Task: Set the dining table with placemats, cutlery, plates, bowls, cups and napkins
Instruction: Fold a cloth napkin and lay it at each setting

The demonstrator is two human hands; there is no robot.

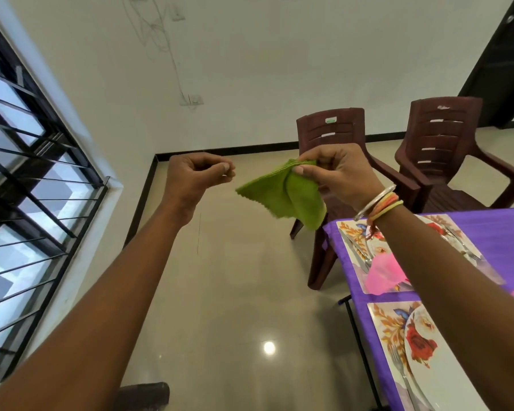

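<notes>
My right hand [337,170] pinches a green cloth napkin [282,195] by its top edge, so it hangs folded over the floor, left of the table. To its left, my left hand [198,173] is curled with fingertips together, apart from the napkin and holding nothing. The table [505,232] with a purple cloth stands at the lower right. On it lie two floral placemats; the far placemat [349,232] has cutlery [358,252] and a pink napkin [383,275]. The near placemat [385,327] carries a rose-patterned plate [422,345] and a fork [399,369].
Two dark brown plastic chairs [333,129] [445,129] stand beyond the table's far end. A barred window [27,173] fills the left wall. The beige tiled floor [235,292] lies below my arms. A dark doorway [505,54] is at the upper right.
</notes>
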